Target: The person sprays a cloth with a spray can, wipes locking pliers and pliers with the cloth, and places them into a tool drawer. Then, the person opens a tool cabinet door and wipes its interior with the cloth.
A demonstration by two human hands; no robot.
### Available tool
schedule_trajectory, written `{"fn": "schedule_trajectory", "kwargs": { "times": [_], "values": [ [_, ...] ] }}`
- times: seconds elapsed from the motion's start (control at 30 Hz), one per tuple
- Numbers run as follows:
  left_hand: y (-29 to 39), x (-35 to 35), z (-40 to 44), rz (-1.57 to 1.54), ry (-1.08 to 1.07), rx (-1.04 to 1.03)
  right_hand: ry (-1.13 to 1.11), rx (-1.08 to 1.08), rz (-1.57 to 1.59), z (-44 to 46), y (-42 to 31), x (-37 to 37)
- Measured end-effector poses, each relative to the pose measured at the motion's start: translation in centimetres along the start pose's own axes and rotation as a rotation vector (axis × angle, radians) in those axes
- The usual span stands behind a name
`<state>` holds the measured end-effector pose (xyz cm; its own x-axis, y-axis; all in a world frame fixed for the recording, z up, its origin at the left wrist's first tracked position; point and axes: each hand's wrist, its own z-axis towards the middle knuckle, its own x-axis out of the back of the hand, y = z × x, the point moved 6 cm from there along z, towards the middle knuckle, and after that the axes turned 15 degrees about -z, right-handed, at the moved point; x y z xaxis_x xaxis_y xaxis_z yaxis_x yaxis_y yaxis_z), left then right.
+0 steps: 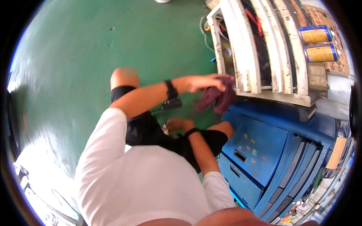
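Note:
My left hand (207, 83) reaches across to the right, its fingers closed on a crumpled maroon cloth (222, 96) beside the lower corner of a white slatted rack (245, 45). The cloth hangs down, its lower edge blurred. A black band circles that wrist, with a dark object below it. Lower down, between my knees, my right hand (178, 123) is smeared by motion, and its fingers cannot be made out. A small pale thing shows beside it, too unclear to name. The right wrist also wears a black band.
A blue drawer cabinet (254, 147) stands by my right knee. Two blue-and-yellow cans (320, 53) lie at the upper right, beside the rack. Cables and red items show inside the rack. The floor (75, 49) is green. Tools and clutter line the lower right edge.

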<state>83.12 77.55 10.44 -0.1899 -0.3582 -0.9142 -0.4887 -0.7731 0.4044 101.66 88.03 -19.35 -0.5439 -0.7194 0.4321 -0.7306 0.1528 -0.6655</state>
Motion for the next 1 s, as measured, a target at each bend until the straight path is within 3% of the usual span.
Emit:
{"fn": "schedule_trajectory", "kwargs": {
  "times": [0.03, 0.1, 0.13, 0.17, 0.2, 0.27, 0.33, 0.4, 0.53, 0.63, 0.73, 0.87, 0.93, 1.0],
  "values": [
    [0.2, 1.3, 0.3, 0.024, -0.003, -0.013, 0.443, 0.094, 0.048, -4.5, 0.5, 4.6],
    [2.4, 1.5, -0.8, 0.125, 0.029, -0.144, 0.906, -0.216, 0.575, -14.3, 3.8, 10.8],
    [3.5, 2.0, -1.0, 0.140, 0.040, -0.294, 1.116, -0.512, 0.736, -20.2, 0.8, 15.3],
    [4.2, 1.9, -1.6, 0.069, 0.096, -0.361, 1.562, -0.418, 0.992, -24.4, 1.9, 14.9],
    [5.2, 1.8, -2.4, 0.005, 0.149, -0.421, 1.782, -0.544, 1.108, -28.5, 0.1, 16.1],
    [6.5, 2.1, -3.3, -0.081, 0.192, -0.458, 1.964, -0.183, 1.395, -32.7, -3.7, 18.8],
    [7.9, 3.2, -4.5, -0.179, 0.233, -0.468, 2.010, -0.080, 1.425, -34.8, -5.4, 21.5],
    [8.1, 3.0, -5.5, -0.044, 0.043, -0.359, 1.942, -0.020, 1.468, -35.7, -5.5, 23.4],
    [9.8, 2.1, -6.1, -0.056, 0.046, -0.569, 1.852, -0.238, 1.574, -35.3, -5.3, 24.3],
    [9.6, 0.8, -6.5, -0.088, 0.084, -0.588, 1.810, -0.234, 1.535, -35.7, -4.3, 24.7],
    [8.5, 1.3, -7.9, 0.006, 0.259, -0.470, 1.825, -0.239, 1.535, -35.6, -4.1, 25.5],
    [8.9, 3.2, -6.3, -0.084, 0.228, -0.478, 1.776, -0.174, 1.567, -34.8, -3.6, 25.2],
    [9.3, 4.8, -5.3, -0.196, 0.383, -0.532, 1.721, -0.161, 1.576, -34.6, -3.4, 25.0],
    [9.7, 3.9, -4.9, -0.113, 0.493, -0.538, 1.658, -0.109, 1.555, -34.0, -3.8, 24.9]
  ]
}}
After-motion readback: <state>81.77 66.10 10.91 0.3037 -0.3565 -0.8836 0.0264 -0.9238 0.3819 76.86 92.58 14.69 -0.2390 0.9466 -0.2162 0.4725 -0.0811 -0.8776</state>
